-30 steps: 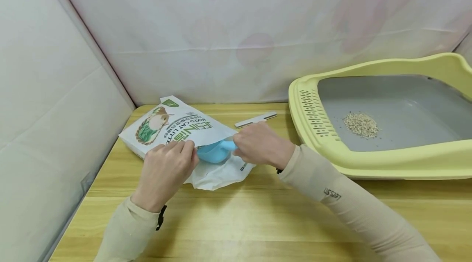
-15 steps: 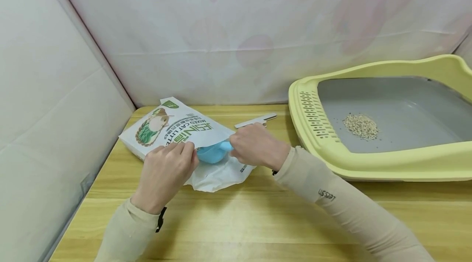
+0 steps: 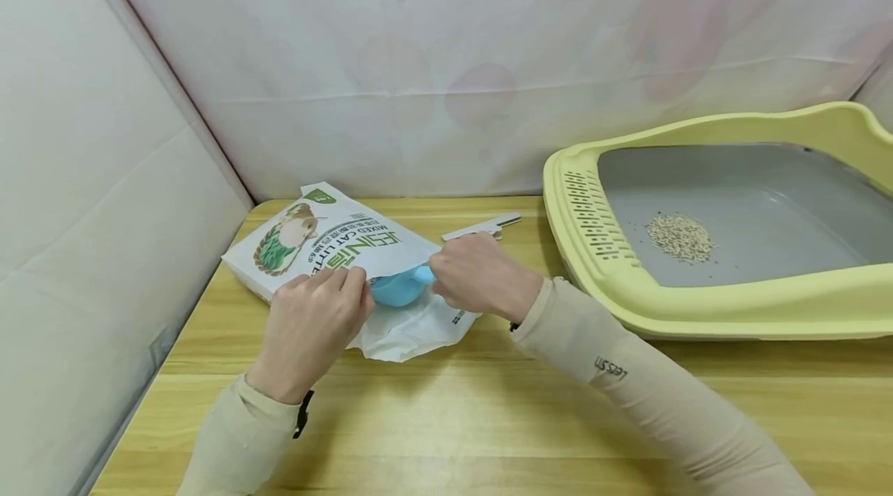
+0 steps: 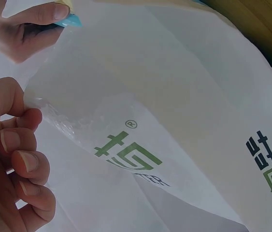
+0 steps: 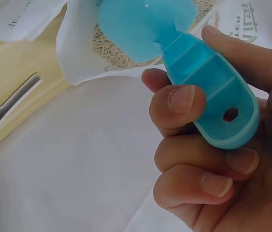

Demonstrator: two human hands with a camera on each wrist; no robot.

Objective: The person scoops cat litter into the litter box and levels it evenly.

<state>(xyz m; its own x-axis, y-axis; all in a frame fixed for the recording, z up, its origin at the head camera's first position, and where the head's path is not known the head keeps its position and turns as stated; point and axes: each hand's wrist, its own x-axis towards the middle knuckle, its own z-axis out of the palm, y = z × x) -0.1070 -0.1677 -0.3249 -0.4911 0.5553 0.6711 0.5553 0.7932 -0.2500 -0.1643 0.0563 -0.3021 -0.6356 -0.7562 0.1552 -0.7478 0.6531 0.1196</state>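
Note:
A white cat litter bag [image 3: 363, 240] lies on its side on the table, its mouth facing right. My left hand [image 3: 314, 325] pinches the upper edge of that mouth between thumb and forefinger, the other fingers curled, as the left wrist view shows. With my right hand [image 3: 481, 275] I grip the ribbed handle of a blue scoop [image 5: 213, 87]. The scoop's bowl [image 3: 398, 288] sits in the bag's mouth, partly under the raised edge. Pellet litter [image 5: 114, 50] shows inside the bag around the bowl in the right wrist view.
A yellow litter box [image 3: 698, 306] with a grey floor stands at the right, a small heap of pellets [image 3: 680, 238] inside it. Behind my right hand lies a white sealing clip [image 3: 481, 226]. Fabric walls [image 3: 391, 93] rise behind the table [image 3: 446, 418] and at the left.
My right hand has shifted slightly left with the scoop, whose bowl sits a little deeper in the bag. The left hand holds the bag edge in the same place.

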